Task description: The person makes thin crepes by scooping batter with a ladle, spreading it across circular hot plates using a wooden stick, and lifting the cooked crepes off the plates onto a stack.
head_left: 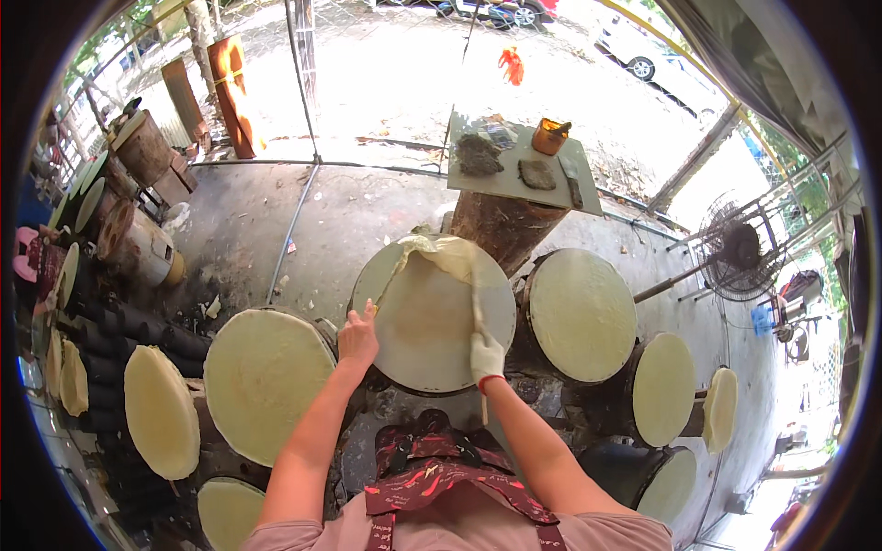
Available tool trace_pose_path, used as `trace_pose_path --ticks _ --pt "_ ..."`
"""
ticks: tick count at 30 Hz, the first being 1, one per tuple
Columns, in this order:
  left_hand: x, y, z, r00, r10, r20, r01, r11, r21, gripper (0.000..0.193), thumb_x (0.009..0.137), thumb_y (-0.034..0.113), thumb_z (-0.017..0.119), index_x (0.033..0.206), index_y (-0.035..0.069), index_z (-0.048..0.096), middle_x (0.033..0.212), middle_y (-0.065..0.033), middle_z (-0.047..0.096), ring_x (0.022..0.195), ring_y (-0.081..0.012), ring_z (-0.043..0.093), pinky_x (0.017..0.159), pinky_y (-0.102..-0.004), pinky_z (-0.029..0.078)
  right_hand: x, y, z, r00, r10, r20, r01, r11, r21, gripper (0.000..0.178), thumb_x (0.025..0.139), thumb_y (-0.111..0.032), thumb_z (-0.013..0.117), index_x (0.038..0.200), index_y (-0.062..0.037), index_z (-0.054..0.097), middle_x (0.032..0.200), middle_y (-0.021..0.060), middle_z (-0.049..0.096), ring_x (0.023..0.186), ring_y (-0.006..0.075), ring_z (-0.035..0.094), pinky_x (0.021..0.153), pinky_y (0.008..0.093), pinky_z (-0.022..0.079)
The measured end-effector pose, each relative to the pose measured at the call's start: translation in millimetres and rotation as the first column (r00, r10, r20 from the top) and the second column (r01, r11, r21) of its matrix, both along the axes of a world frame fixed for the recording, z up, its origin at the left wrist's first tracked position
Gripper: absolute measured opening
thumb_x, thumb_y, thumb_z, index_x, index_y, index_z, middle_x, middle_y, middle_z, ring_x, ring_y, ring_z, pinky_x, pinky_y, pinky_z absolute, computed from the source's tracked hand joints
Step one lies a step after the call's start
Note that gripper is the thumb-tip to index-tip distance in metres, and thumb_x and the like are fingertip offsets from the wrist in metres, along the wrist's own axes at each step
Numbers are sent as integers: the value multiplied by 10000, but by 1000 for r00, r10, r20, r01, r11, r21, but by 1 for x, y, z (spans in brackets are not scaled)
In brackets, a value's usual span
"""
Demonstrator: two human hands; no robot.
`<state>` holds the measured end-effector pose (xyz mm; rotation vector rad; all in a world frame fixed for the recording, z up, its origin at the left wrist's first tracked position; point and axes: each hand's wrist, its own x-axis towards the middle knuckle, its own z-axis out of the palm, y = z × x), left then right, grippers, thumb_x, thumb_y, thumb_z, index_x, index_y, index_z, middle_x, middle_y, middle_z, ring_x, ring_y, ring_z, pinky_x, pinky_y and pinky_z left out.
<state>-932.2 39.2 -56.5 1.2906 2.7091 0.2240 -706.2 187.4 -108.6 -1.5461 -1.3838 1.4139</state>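
Observation:
In front of me is a round, flat griddle [424, 321], its grey top bare over most of the middle. A thin, pale sheet of dough [446, 254] lies bunched and folded along its far edge. My left hand [358, 336], bare, is closed at the griddle's left rim. A bit of yellow shows at its fingertips, and a thin strip runs from there toward the sheet; what it grips is unclear. On the right side, my right hand [487, 356] wears a white glove with a red cuff. It is closed around a slim stick [477, 308] whose far end meets the sheet.
Cream-coated round griddles flank me, including one at left [266, 386] and one at right [582, 314]. Beyond stands a board [514, 188] on a stump, carrying an orange container [550, 137] and a dark pad [537, 174]. A fan [735, 248] stands right.

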Motion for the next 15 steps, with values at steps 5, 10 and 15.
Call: trace_pose_path --ticks 5,10,15 --pt "-11 -46 -10 996 -4 -86 10 998 69 560 832 55 515 1361 230 456 963 -143 511 799 -288 607 677 -397 507 -22 22 62 927 374 -10 -365 900 -237 399 890 -234 547 1241 -47 585 655 -12 569 422 66 406 404 225 343" --pt "-6 -51 -3 978 -1 -207 30 990 139 562 827 27 507 1322 293 503 908 -124 488 798 -282 583 673 -388 498 -6 31 -21 927 275 254 -360 841 404 375 870 -233 579 1192 -44 616 663 -11 579 566 43 471 539 211 392" --pt "10 -104 21 988 118 -97 -109 990 90 534 821 21 512 1290 276 540 856 -102 471 748 -273 581 632 -391 493 -21 54 47 794 608 17 -592 779 -205 351 889 -258 553 1182 -84 638 635 -7 522 444 69 409 412 216 327"
